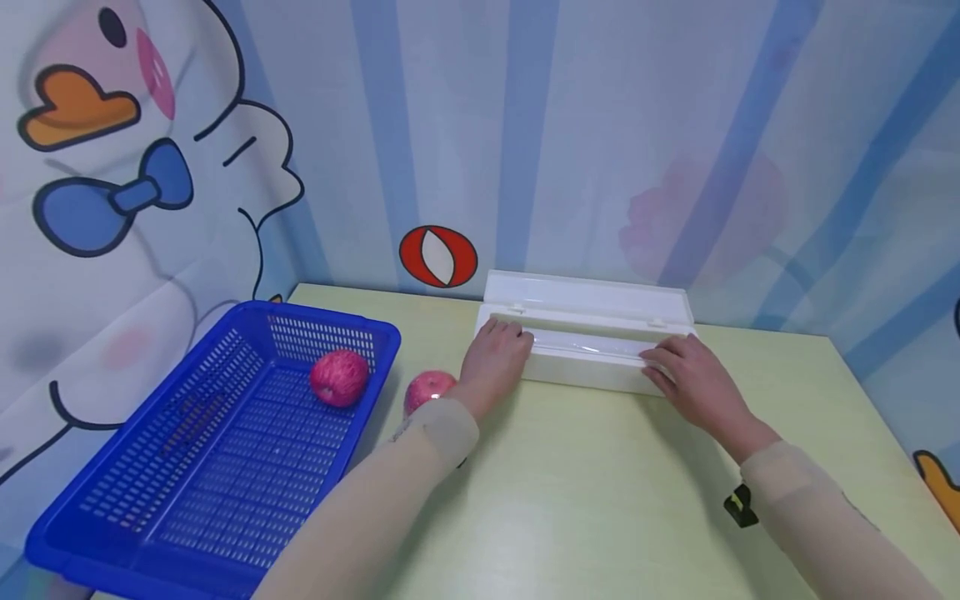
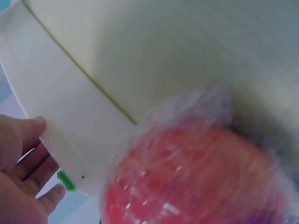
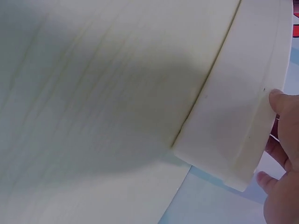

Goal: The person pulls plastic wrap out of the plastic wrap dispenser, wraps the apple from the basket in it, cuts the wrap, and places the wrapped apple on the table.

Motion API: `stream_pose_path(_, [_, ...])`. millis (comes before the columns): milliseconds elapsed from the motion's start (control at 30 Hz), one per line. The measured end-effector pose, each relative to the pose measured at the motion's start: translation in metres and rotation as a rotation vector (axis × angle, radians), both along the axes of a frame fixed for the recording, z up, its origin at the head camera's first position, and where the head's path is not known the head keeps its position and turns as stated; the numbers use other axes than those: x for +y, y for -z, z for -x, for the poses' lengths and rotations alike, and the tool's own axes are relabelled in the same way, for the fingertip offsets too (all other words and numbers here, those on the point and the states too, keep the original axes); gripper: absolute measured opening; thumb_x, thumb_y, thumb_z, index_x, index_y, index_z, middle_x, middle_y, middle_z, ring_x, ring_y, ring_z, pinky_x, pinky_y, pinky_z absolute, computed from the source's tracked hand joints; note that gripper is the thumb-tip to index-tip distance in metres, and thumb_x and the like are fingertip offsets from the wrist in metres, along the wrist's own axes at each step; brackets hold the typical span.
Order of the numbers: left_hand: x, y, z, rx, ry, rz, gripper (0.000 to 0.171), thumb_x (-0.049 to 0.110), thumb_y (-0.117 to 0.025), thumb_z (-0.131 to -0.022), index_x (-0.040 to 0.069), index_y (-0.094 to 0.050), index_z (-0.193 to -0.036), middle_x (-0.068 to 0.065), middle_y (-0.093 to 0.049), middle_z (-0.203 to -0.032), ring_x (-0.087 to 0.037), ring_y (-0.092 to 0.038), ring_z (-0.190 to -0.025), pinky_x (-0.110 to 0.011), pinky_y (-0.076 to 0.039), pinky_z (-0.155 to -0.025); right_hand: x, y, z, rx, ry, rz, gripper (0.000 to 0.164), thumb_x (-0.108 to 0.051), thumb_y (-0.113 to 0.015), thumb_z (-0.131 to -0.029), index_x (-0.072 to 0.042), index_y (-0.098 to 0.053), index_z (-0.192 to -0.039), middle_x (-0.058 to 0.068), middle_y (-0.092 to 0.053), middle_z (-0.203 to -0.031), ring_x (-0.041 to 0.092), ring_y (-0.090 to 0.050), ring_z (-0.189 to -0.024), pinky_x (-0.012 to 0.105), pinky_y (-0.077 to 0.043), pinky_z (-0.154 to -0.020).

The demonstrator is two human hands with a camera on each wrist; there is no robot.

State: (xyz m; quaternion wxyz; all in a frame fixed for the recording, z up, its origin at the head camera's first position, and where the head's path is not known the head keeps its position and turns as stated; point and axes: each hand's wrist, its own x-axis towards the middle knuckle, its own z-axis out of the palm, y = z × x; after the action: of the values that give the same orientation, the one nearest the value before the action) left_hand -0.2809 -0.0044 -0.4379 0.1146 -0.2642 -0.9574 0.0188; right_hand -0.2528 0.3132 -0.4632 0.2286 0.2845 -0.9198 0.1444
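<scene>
Two hands (image 1: 495, 358) (image 1: 696, 383), fingers bent, grip unclear, are touching the white box's (image 1: 588, 373) ends. It's lying along the table's (image 1: 600, 492) far edge.

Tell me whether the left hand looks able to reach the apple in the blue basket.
Probably yes, once the left hand leaves the white box: the blue basket is open on top, so nothing covers the red apple. The wrapped apple between hand and basket looks low enough to pass over.
</scene>
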Motion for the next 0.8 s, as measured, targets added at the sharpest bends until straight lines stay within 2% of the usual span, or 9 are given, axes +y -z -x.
stream_pose_path(100, [-0.001,-0.004,0.005,-0.054,0.013,-0.037,0.026,0.015,-0.075,-0.102,0.010,-0.073,-0.126,-0.007,-0.072,-0.118,-0.022,-0.067,-0.114,-0.034,-0.051,-0.110,0.000,-0.005,0.000,-0.054,0.005,-0.007,0.023,-0.003,-0.082,-0.092,0.002,-0.077,-0.113,0.019,-0.071,-0.104,0.041,-0.066,-0.101,0.068,-0.047,-0.105])
stream_pose_path(300, [-0.003,-0.020,0.017,-0.273,-0.009,-0.129,0.021,0.018,-0.074,-0.103,0.010,-0.074,-0.123,-0.006,-0.072,-0.117,-0.021,-0.066,-0.109,-0.034,-0.055,-0.100,0.001,-0.014,0.001,-0.163,0.012,0.004,0.018,-0.006,-0.074,-0.099,0.004,-0.077,-0.114,0.020,-0.071,-0.107,0.041,-0.066,-0.101,0.060,-0.054,-0.091])
stream_pose_path(400, [-0.005,-0.027,0.021,-0.346,0.009,-0.151,0.019,0.017,-0.071,-0.105,0.009,-0.076,-0.121,-0.006,-0.072,-0.116,-0.021,-0.065,-0.108,-0.035,-0.055,-0.099,0.001,-0.016,0.004,-0.197,0.020,0.007,0.015,-0.006,-0.071,-0.102,0.004,-0.077,-0.112,0.019,-0.072,-0.105,0.039,-0.066,-0.099,0.058,-0.055,-0.089])
stream_pose_path(633, [-0.007,-0.028,0.025,-0.383,0.047,-0.200,0.020,0.017,-0.063,-0.109,0.009,-0.081,-0.108,-0.004,-0.073,-0.102,-0.020,-0.061,-0.100,-0.034,-0.054,-0.092,-0.002,-0.020,0.015,-0.268,0.049,0.001,0.012,-0.007,-0.068,-0.104,0.001,-0.075,-0.108,0.007,-0.066,-0.090,0.024,-0.059,-0.081,0.048,-0.051,-0.076])
stream_pose_path(800, [-0.007,-0.025,0.027,-0.355,0.036,-0.245,0.022,0.015,-0.060,-0.110,0.009,-0.081,-0.110,-0.005,-0.073,-0.106,-0.020,-0.063,-0.103,-0.035,-0.055,-0.096,-0.004,-0.020,0.018,-0.251,0.061,-0.010,0.009,-0.006,-0.068,-0.103,0.001,-0.074,-0.106,0.008,-0.065,-0.090,0.027,-0.060,-0.082,0.051,-0.053,-0.078])
